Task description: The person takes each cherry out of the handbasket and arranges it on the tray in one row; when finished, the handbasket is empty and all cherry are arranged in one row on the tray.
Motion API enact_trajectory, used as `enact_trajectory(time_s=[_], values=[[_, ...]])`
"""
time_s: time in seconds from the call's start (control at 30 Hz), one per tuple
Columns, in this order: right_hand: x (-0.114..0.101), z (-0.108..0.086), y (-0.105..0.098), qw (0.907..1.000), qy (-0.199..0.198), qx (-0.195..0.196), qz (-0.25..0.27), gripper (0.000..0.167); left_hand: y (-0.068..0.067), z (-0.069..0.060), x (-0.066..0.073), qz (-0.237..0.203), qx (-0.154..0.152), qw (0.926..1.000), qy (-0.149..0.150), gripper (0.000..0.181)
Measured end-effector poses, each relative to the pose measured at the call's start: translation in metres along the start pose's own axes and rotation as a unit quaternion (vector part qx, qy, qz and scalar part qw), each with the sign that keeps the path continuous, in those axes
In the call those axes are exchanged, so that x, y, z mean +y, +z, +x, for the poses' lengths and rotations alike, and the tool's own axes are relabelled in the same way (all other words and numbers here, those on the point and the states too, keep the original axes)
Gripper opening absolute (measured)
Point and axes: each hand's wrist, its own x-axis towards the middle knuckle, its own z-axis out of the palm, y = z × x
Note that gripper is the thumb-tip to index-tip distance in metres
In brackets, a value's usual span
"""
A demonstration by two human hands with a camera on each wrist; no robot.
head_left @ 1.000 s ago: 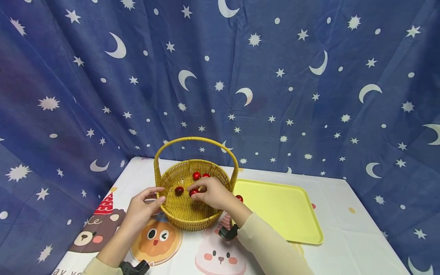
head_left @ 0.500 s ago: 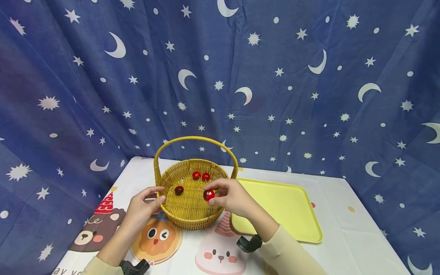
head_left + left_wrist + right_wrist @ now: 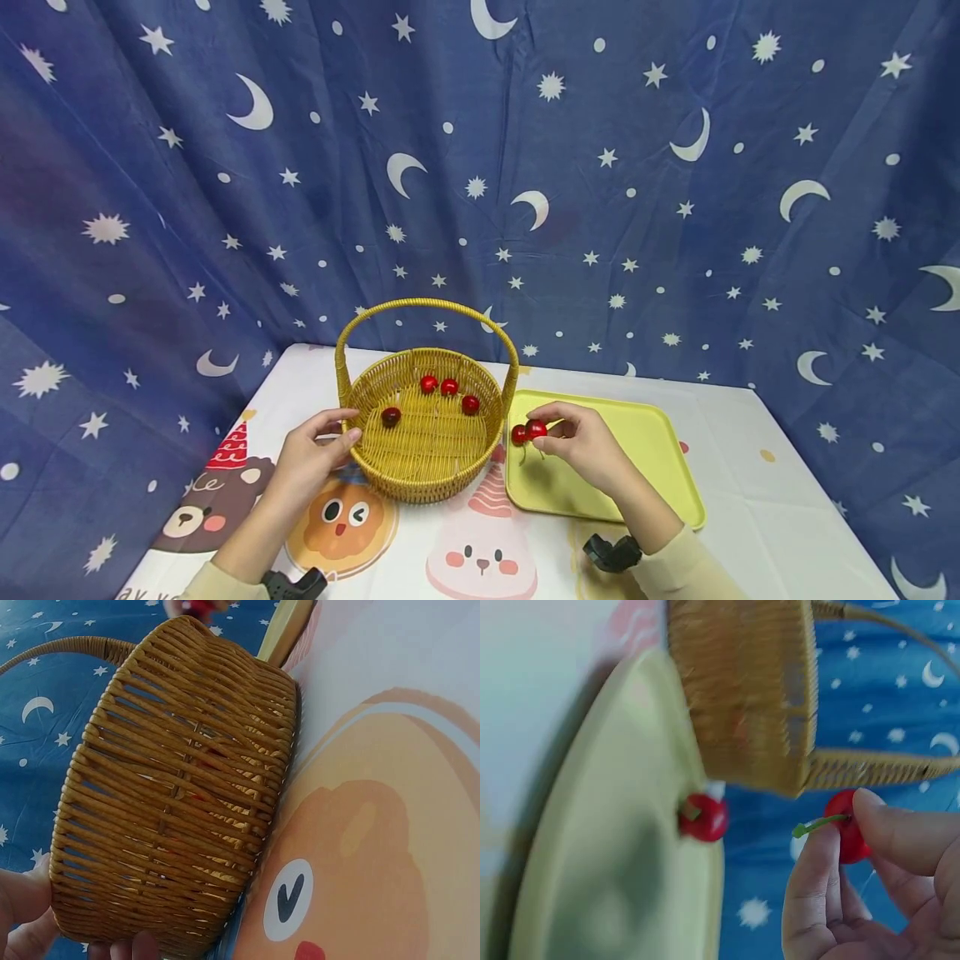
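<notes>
My right hand (image 3: 583,446) pinches a red cherry (image 3: 845,825) with a green stem between thumb and fingertips, above the left end of the yellow tray (image 3: 630,467). Close beside it, a second cherry (image 3: 703,817) lies on the tray near the edge facing the basket. The round woven basket (image 3: 420,483) with a tall handle stands left of the tray. Inside are several cherries: a dark one (image 3: 391,417) toward the left, and red ones such as this cherry (image 3: 470,404) toward the back and right. My left hand (image 3: 315,454) grips the basket's left rim.
A white tablecloth (image 3: 757,500) with cartoon prints covers the table. Behind it hangs a blue curtain (image 3: 600,208) with moons and stars. The basket's arched handle (image 3: 427,302) rises over its opening.
My right hand has lifted a cherry out of the basket and carried it right, over the tray. The left hand has stayed at the basket's rim.
</notes>
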Motion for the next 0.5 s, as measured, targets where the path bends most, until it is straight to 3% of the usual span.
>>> enact_trajectory(time_s=[0.23,0.5], values=[[0.037,0.008,-0.008,0.9966,0.07,0.039,-0.014,0.035,-0.002,0.001,-0.001,-0.003,-0.002,1.0,0.003,0.043],[0.062,0.021,-0.001,0.9919,0.101,0.057,-0.051,0.03,-0.001,0.001,-0.002,-0.006,-0.004,1.0,0.001,0.045]])
